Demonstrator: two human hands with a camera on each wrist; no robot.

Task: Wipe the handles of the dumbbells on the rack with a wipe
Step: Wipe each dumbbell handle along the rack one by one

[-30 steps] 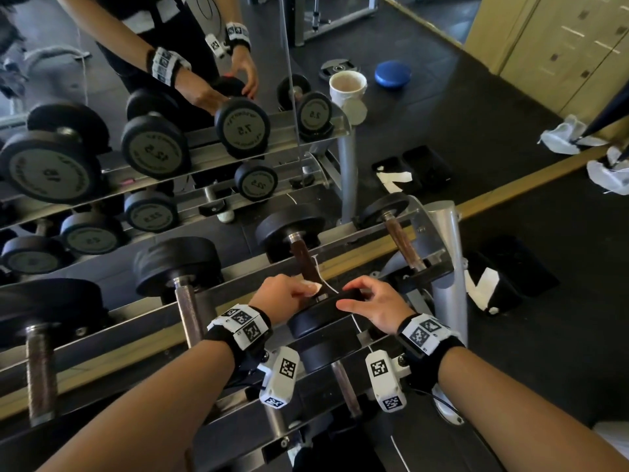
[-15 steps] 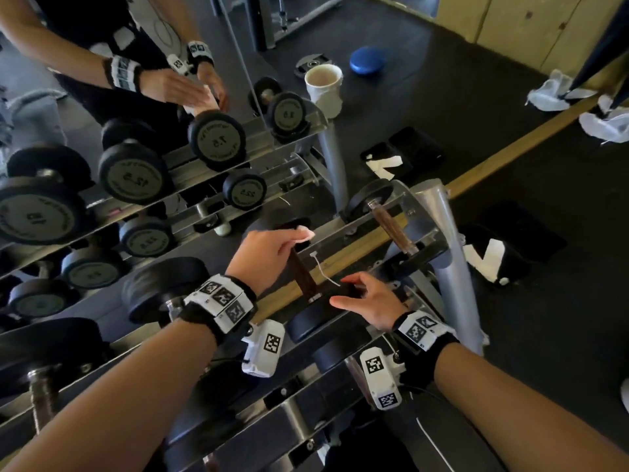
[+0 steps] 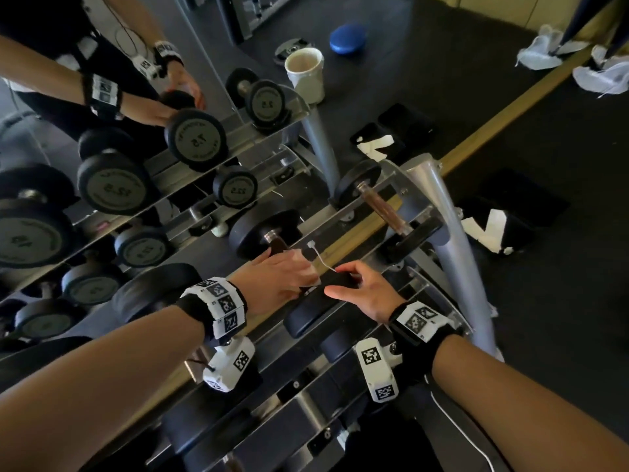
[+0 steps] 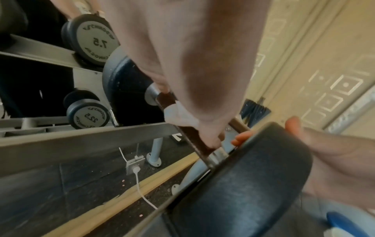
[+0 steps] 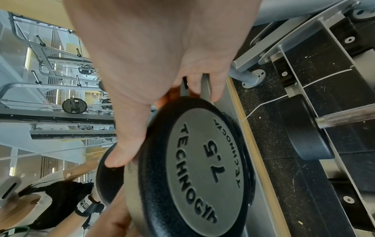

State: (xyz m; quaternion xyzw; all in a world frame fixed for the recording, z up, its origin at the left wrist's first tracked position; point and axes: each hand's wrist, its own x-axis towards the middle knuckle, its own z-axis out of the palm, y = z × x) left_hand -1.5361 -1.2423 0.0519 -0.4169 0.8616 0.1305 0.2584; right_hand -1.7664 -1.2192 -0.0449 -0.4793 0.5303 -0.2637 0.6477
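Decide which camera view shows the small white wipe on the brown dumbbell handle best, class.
The left wrist view: the small white wipe sits large between the left hand and the brown dumbbell handle. The head view shows it small, mostly under that hand. The right wrist view doesn't show it.

Black 7.5 dumbbell (image 3: 306, 311) lies on the rack (image 3: 439, 199), white wipe (image 3: 308, 267) wrapped round its brown handle (image 4: 194, 137)

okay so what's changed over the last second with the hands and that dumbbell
The left hand, gripping the wipe around the handle, slid up toward the far head half a second ago and has come back down to the near end. The right hand still holds the near head, steadying the dumbbell on the rack.
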